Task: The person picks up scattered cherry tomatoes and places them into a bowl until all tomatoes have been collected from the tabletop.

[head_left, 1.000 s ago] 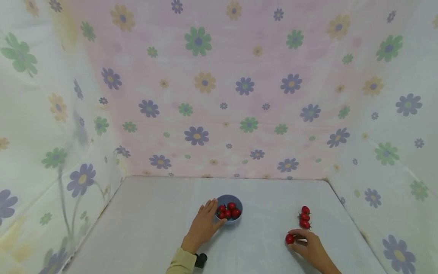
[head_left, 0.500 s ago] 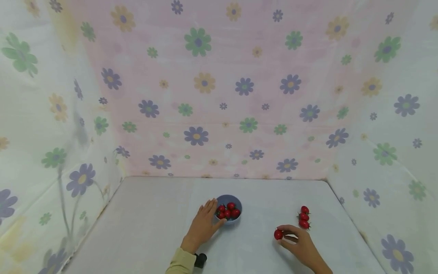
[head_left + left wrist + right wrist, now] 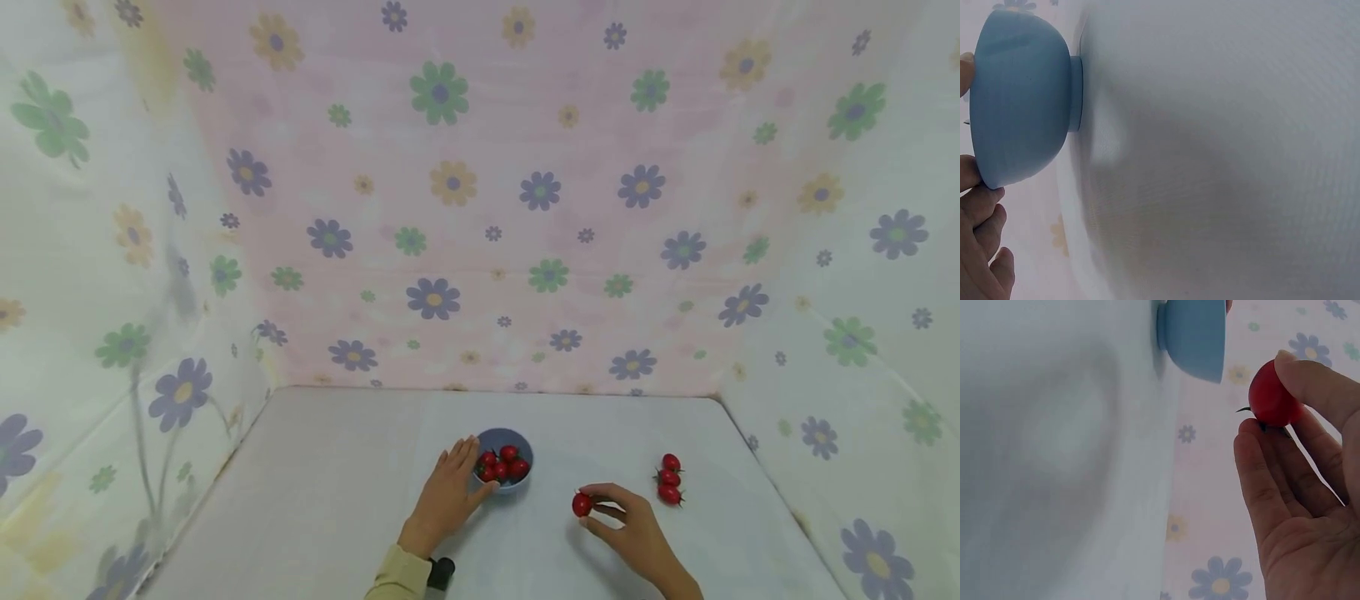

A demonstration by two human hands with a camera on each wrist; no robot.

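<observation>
A cherry tomato (image 3: 582,504) is pinched between the thumb and fingertips of my right hand (image 3: 633,533), held above the table to the right of the bowl. In the right wrist view the same red tomato (image 3: 1271,397) shows green sepals underneath. My left hand (image 3: 447,496) rests against the left side of the blue bowl (image 3: 502,437), its fingers extended and its thumb at the near rim. Several tomatoes (image 3: 508,452) lie inside the bowl. From the left wrist, the upright bowl (image 3: 1019,100) hides its contents, and fingers (image 3: 979,203) touch its rim.
Three more cherry tomatoes (image 3: 670,478) lie in a short row on the right of the white table (image 3: 337,483). A floral cloth (image 3: 487,275) encloses the back and both sides. A black object (image 3: 441,572) sits by the left sleeve.
My right hand has carried the tomato leftward and slightly up, away from the row and nearer the bowl. The left hand and bowl stay in place.
</observation>
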